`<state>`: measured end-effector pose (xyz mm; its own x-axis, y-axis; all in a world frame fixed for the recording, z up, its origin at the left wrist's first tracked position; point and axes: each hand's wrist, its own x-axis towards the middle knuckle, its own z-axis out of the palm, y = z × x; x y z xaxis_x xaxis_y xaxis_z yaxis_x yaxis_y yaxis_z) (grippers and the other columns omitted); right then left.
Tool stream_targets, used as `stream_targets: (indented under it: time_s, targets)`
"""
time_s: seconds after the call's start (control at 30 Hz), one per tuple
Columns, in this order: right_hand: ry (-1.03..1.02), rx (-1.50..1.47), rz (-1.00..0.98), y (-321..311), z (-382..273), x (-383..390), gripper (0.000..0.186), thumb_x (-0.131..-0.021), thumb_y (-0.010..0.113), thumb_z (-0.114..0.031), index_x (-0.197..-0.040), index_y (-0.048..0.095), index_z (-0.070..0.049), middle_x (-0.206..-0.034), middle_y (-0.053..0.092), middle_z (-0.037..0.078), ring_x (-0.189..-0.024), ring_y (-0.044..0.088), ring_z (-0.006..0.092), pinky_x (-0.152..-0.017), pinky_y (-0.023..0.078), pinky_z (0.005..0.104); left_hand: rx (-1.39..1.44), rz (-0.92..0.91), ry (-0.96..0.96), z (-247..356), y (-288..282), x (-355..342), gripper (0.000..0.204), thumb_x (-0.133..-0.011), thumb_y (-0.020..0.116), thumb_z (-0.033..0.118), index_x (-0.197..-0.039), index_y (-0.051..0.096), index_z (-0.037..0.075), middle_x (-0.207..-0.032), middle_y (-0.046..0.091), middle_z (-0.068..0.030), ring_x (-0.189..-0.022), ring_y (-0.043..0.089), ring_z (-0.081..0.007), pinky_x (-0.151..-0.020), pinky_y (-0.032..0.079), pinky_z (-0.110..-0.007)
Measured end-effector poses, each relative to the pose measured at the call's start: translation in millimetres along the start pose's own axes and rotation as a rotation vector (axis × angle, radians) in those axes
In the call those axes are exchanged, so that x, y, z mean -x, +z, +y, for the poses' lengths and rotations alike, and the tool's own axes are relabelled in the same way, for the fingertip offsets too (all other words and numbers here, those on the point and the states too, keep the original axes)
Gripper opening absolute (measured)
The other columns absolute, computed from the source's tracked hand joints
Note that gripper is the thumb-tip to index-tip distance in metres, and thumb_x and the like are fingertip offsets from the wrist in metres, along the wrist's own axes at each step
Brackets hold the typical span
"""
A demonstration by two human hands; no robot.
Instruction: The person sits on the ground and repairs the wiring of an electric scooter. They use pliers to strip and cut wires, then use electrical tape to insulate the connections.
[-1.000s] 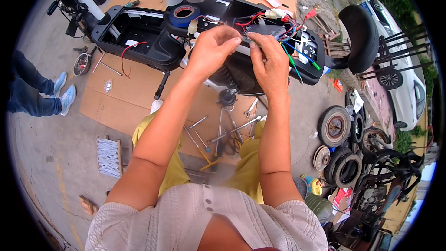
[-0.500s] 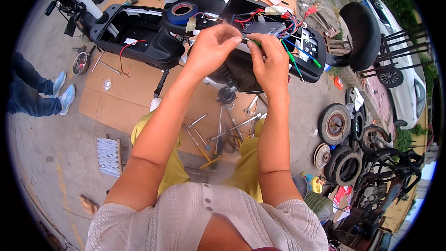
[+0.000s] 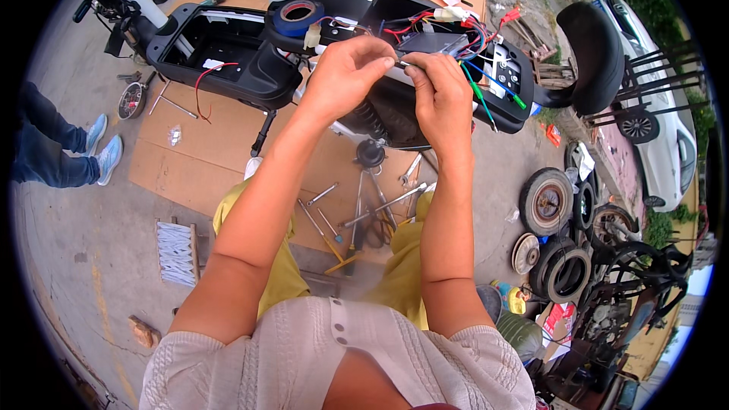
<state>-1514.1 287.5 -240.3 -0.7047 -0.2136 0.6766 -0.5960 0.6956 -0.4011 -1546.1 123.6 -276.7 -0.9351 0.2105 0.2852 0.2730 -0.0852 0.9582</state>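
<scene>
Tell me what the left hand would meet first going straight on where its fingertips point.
Probably the thin piece between both hands' fingertips, then the right hand just beyond; exact depth is hard to judge.

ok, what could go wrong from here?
1. The thin piece at the fingertips of the left hand and right hand is small; it could slip and drop.
2. A green-sleeved wire trails loose beside the right hand and might snag.
3. The wrench lies loose on the cardboard; a foot could perhaps catch it.
</scene>
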Motion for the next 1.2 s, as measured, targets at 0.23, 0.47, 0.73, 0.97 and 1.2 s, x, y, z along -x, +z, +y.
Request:
stream_targets:
  time_s: [0.23, 0.47, 0.73, 0.97, 1.2]
  targets:
    - [-0.036, 0.026, -0.015, 1, 4, 1, 0.015, -0.079, 0.062, 0.003, -0.093, 0.065, -0.001, -0.085, 0.062, 0.013, -0.079, 0.056, 0.033, -0.07, 0.046, 0.0401, -0.063, -0.018, 0.05, 5, -1, 1, 0.012, -0.089, 0.063, 0.007, -0.097, 0.065, -0.002, -0.088, 0.065, -0.0014, -0.081, 0.055, -0.0084, -0.076, 0.044, -0.024]
    - [-0.046, 0.031, -0.056, -1, 5, 0, 0.014, -0.078, 0.063, 0.002, -0.091, 0.066, -0.002, -0.084, 0.062, 0.012, -0.079, 0.057, 0.0323, -0.069, 0.046, 0.0402, -0.123, -0.042, 0.072, 4, -2, 2, 0.01, -0.089, 0.061, 0.006, -0.094, 0.063, -0.003, -0.086, 0.062, -0.0025, -0.081, 0.056, -0.0102, -0.077, 0.045, -0.026]
    - [-0.027, 0.021, 0.018, 3, 3, 2, 0.014, -0.078, 0.064, 0.002, -0.091, 0.067, -0.002, -0.084, 0.065, 0.012, -0.078, 0.059, 0.0312, -0.069, 0.048, 0.0391, -0.13, 0.036, 0.063, 1, 5, 2, 0.01, -0.09, 0.062, 0.006, -0.096, 0.065, -0.002, -0.086, 0.064, -0.0012, -0.08, 0.056, -0.0076, -0.073, 0.045, -0.024]
    - [-0.043, 0.081, 0.14, 12, 2, 3, 0.012, -0.079, 0.065, 0.001, -0.091, 0.067, -0.001, -0.083, 0.067, 0.012, -0.075, 0.06, 0.0302, -0.068, 0.049, 0.0381, -0.048, 0.161, 0.079, 0, 20, 6, 0.013, -0.09, 0.063, 0.007, -0.099, 0.065, -0.002, -0.083, 0.065, -0.001, -0.075, 0.056, -0.0064, -0.068, 0.045, -0.022]
    - [-0.043, 0.082, 0.134, 11, 2, 5, 0.011, -0.078, 0.065, 0.002, -0.089, 0.066, -0.001, -0.083, 0.066, 0.012, -0.076, 0.061, 0.0304, -0.067, 0.049, 0.0386, -0.161, 0.128, 0.121, 4, 16, 7, 0.011, -0.088, 0.064, 0.005, -0.096, 0.066, -0.003, -0.085, 0.063, -0.0022, -0.077, 0.057, -0.0089, -0.07, 0.045, -0.024]
